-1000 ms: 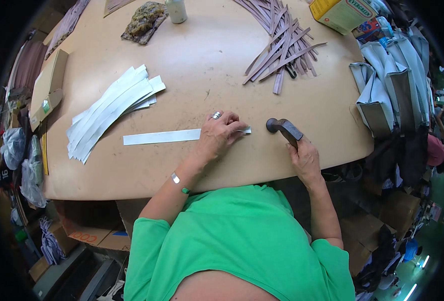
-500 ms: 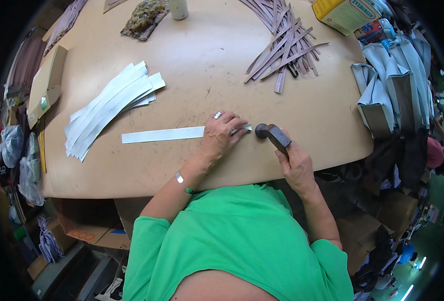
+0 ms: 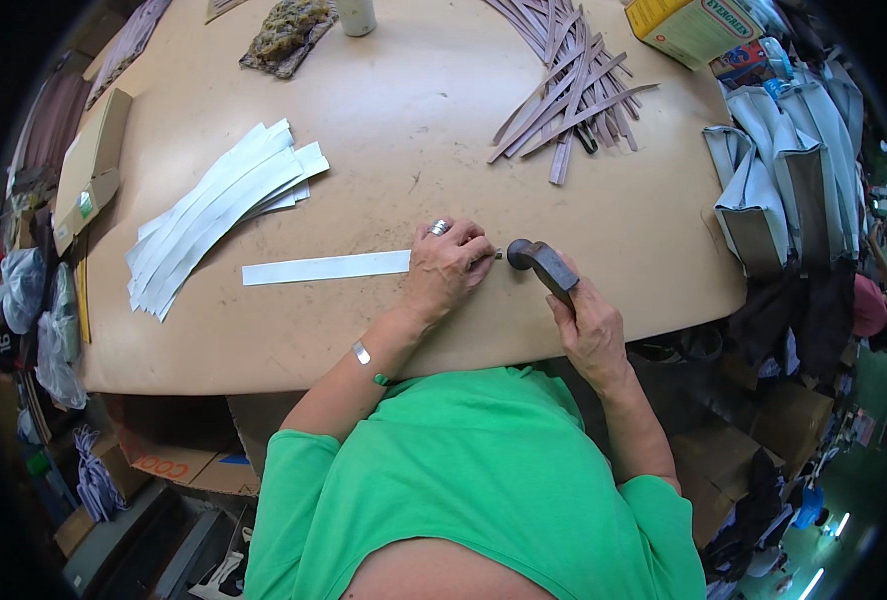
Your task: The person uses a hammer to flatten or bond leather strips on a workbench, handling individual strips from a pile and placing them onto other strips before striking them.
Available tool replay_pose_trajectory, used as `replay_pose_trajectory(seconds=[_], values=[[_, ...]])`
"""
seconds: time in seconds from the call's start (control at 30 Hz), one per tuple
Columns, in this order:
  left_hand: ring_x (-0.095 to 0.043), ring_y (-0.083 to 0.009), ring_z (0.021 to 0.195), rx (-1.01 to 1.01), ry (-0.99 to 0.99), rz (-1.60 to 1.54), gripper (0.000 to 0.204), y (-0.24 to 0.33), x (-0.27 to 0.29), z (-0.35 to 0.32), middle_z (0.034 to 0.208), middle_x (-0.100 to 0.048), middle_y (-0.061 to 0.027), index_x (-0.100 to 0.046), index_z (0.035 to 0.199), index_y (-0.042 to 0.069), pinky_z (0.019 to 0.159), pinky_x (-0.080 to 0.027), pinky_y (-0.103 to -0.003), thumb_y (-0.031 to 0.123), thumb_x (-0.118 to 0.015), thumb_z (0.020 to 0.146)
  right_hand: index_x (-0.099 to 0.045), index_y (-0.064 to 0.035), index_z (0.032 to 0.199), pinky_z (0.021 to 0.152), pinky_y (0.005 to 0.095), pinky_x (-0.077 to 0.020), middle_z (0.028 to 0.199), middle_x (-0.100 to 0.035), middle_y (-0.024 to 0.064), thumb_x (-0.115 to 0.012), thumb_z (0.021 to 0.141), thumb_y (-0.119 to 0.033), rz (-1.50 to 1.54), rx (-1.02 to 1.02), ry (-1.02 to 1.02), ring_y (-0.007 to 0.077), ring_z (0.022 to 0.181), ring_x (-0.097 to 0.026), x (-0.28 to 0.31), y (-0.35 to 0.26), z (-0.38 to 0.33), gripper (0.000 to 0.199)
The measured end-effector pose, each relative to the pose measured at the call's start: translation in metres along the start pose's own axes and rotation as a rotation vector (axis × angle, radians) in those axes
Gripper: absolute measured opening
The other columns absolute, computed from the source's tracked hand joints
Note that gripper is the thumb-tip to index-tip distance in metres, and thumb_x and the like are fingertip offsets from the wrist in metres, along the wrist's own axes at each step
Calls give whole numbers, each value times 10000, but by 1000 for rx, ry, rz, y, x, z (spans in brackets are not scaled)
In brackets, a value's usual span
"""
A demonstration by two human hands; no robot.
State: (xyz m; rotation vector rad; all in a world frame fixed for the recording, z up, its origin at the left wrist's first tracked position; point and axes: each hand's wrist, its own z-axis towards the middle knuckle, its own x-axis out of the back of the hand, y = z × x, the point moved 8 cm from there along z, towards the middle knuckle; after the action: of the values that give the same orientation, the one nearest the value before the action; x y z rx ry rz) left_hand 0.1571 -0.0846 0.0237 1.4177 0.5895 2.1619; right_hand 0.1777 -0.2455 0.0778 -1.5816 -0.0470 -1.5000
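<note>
A single white strip (image 3: 323,268) lies flat across the table in front of me. My left hand (image 3: 449,262) is closed over its right end, fingers curled and pinched together, so that end is hidden. A small dark tip pokes out just past those fingertips. In my right hand (image 3: 593,325) is a hammer (image 3: 545,270) with a dark, rounded head, its face resting on or just above the tabletop, slightly right of the left fingertips. To the left, several more white strips (image 3: 218,220) form a fanned pile.
Thin brownish strips (image 3: 573,90) are heaped at the far right of the table (image 3: 393,120). A yellow box (image 3: 678,30) and grey-white folded pieces (image 3: 773,180) line the right edge. At the back sit a mottled lump (image 3: 291,35) and a white container (image 3: 356,15); a cardboard box (image 3: 93,165) stands left.
My left fingers have curled in tighter over the strip's right end, which showed white beyond them before. The hammer has shifted very slightly left in my right hand.
</note>
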Motion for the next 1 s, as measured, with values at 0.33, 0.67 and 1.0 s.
replay_pose_trajectory(seconds=[0.33,0.67,1.0], values=[[-564,-181,821,-36,-23,26,120,3,-2,-1,861,-572,34,-607,766,162,723,-371,-375,148,-690,680,-423,-115,1340,565,408,-482,801,-567,113,-627,791,-56,-68,5,-48,314,670,-599,-6,-3,5,589],[-565,-181,829,-23,-32,22,128,2,-2,-1,857,-577,38,-603,771,159,735,-367,-364,145,-687,676,-448,-110,1327,558,401,-483,801,-568,108,-627,796,-66,-79,6,-61,308,652,-597,-8,-6,9,562],[-563,-198,803,-64,11,-47,105,-1,2,0,846,-580,8,-624,772,140,734,-404,-348,130,-699,699,-451,-94,1319,541,404,-483,796,-559,118,-607,807,-71,-112,-7,-76,320,638,-591,-13,-5,11,535]])
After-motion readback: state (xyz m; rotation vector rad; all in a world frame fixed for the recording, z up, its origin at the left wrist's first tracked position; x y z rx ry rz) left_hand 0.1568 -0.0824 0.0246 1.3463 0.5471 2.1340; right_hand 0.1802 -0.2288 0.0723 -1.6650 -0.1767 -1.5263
